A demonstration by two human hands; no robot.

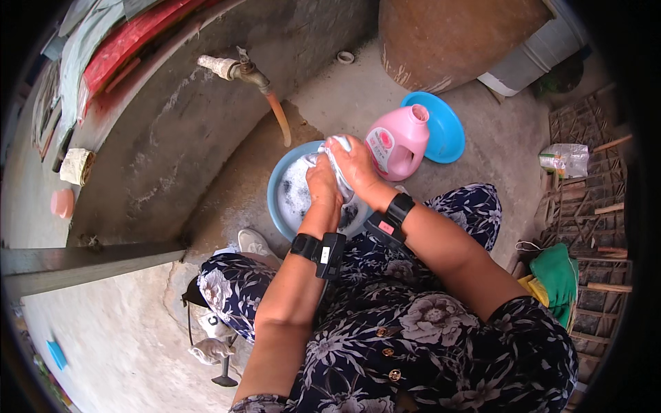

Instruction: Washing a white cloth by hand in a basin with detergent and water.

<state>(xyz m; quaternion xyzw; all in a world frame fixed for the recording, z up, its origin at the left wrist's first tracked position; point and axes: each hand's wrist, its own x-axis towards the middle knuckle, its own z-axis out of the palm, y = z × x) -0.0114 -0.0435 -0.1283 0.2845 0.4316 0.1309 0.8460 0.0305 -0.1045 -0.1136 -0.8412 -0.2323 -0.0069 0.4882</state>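
Both my hands grip a wet white cloth [338, 168] above a light-blue plastic basin [274, 209]. My left hand [324, 183] is closed around the cloth's lower part, nearer my body. Farther out and to the right, my right hand [353, 161] holds the upper part, and some cloth pokes out past its fingers. White suds [293, 193] and darker patches of water fill the basin below. Part of the basin's right side is hidden behind my hands and right wrist. A pink detergent jug [397, 142] with an uncapped mouth stands just right of my right hand.
A brass tap [250, 72] with a short orange hose [279, 118] juts from the concrete wall at left. Behind the jug lies a bright-blue basin [446, 131]. A large brown earthen vat [454, 36] stands beyond it. Woven sticks [588, 206] line the right side.
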